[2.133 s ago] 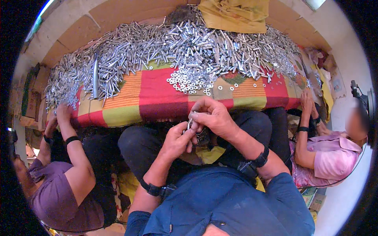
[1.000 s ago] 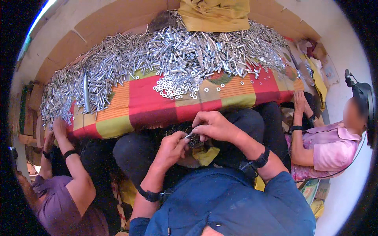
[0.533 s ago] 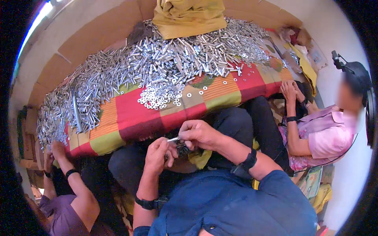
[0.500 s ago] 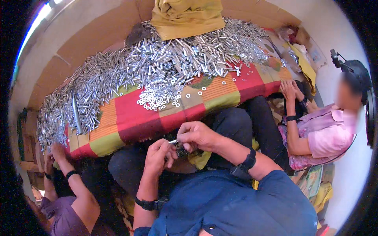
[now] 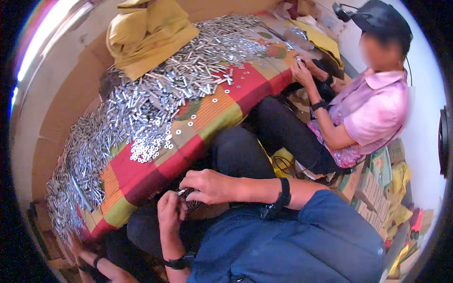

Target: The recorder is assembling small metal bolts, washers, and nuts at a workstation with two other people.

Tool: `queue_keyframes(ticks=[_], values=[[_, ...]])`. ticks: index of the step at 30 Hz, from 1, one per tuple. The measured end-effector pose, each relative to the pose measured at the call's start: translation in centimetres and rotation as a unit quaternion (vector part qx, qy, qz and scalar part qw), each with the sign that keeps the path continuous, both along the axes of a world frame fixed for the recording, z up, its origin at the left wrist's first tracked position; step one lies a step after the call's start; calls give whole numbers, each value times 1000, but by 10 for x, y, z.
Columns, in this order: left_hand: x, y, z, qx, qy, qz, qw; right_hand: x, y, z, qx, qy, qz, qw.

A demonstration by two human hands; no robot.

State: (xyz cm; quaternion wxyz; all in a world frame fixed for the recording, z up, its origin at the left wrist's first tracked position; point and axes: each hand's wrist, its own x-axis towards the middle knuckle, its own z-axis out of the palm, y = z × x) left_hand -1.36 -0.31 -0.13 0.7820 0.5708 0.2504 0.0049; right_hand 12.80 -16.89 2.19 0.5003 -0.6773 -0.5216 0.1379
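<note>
My left hand (image 5: 171,211) and my right hand (image 5: 210,187) meet above my lap, just off the near edge of the cloth-covered surface. Pinched between their fingertips is a small silver bolt (image 5: 182,192), mostly covered by the fingers. Both hands are closed on it. Beyond them, a loose cluster of flat ring washers (image 5: 145,151) lies on the checked red, tan and green cloth (image 5: 137,175). Behind the washers spreads a long heap of silver bolts (image 5: 141,101).
A co-worker in pink (image 5: 373,113) sits to the right, hands raised together. Another person's hands (image 5: 75,245) reach the heap's left end. A yellow-brown sack (image 5: 148,37) rests on the heap. A metal rod (image 5: 81,193) lies at left. Cardboard boxes (image 5: 370,191) stand lower right.
My view has swung to the right. My hands have drawn closer together around the bolt. The right co-worker's hands have lifted from the cloth's edge and come together.
</note>
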Motion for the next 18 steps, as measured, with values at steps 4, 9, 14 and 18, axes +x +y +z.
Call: queue_keyframes(ticks=[4, 9, 14, 18], values=[[-3, 9, -12, -6, -24, 49, 998, 26, -62, 23, 16, -67, -47, 996], [-7, 13, -14, -11, -13, 107, 994, 90, -176, 46, -97, -73, -240, 963], [-9, 9, -6, -63, -8, 171, 983, 110, -254, 38, -252, -46, -257, 932], [-4, 0, -2, -55, -21, 201, 978, 107, -296, -11, -311, -135, -269, 901]])
